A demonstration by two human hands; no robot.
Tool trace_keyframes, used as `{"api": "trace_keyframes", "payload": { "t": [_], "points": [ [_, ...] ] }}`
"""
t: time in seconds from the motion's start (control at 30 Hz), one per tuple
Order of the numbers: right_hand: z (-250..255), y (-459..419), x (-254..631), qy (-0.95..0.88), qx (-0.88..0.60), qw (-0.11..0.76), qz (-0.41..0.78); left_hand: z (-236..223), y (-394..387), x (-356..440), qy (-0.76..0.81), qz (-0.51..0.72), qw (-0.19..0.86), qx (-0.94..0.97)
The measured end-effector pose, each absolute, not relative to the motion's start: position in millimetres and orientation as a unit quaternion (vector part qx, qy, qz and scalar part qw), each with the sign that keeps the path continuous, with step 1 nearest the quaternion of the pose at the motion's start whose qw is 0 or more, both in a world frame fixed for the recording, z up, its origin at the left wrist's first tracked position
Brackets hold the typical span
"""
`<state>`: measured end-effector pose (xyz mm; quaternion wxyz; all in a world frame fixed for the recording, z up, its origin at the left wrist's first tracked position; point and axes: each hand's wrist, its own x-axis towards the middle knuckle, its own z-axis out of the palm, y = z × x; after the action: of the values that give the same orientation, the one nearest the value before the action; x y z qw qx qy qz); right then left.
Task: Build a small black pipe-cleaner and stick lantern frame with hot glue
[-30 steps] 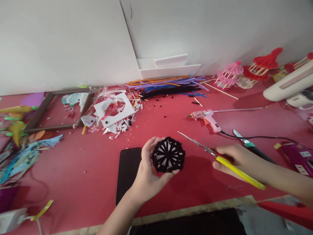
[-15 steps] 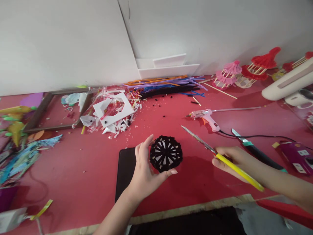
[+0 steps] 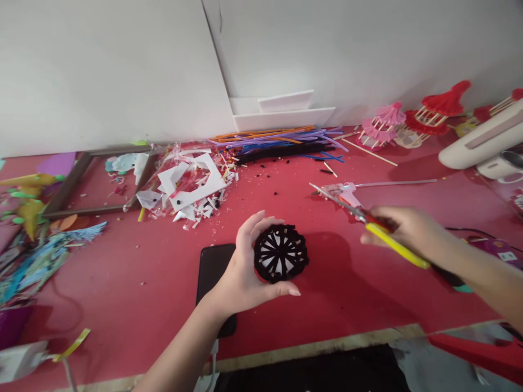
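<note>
My left hand (image 3: 241, 269) holds a round black wheel-shaped craft piece (image 3: 280, 251) by its rim, fingers behind and thumb below. Dark fuzzy spokes meet at its middle over a white backing, and pale stick ends show around the edge. In my right hand (image 3: 404, 231) is a pair of scissors (image 3: 386, 243) with yellow and red handles, raised over the table and pointing up and left. Their blades pass in front of the pink glue gun (image 3: 347, 191), apart from the black piece. A black phone (image 3: 214, 264) lies partly under my left hand and wrist.
Pipe cleaners (image 3: 281, 142) lie along the wall beside scraps and a white cut-out board (image 3: 200, 188). A pink stick model (image 3: 382, 128) and a red one (image 3: 443, 109) stand back right. A wooden frame (image 3: 65, 185) and tassels (image 3: 53, 253) are left.
My right hand has lifted the scissors up and away, and they now overlap the glue gun. The left hand still holds the black piece, tilted slightly differently.
</note>
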<state>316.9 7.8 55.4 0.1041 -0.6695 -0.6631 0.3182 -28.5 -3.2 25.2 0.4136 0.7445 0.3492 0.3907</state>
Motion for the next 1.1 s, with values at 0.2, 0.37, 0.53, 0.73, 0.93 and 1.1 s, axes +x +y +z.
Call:
{"api": "trace_keyframes", "payload": {
  "t": [0.2,0.37,0.53,0.73,0.93,1.1],
  "points": [
    [83,89,347,-0.703,-0.708,0.023,0.067,26,-11,-23,0.37,0.391,0.397,0.744],
    [72,141,366,-0.738,-0.672,-0.029,0.056,34,-11,-26,0.328,0.364,0.422,0.763],
    [46,168,377,-0.766,-0.638,-0.038,0.073,34,-7,-28,0.332,0.372,0.44,0.747],
    [20,182,390,-0.764,-0.64,-0.053,0.058,27,-6,-29,0.351,0.373,0.419,0.75],
    [25,189,396,-0.763,-0.641,-0.066,0.038,26,-2,-20,0.336,0.378,0.415,0.756],
    [43,203,350,-0.769,-0.639,-0.029,0.003,27,6,-7,0.318,0.377,0.425,0.759]
  ]
}}
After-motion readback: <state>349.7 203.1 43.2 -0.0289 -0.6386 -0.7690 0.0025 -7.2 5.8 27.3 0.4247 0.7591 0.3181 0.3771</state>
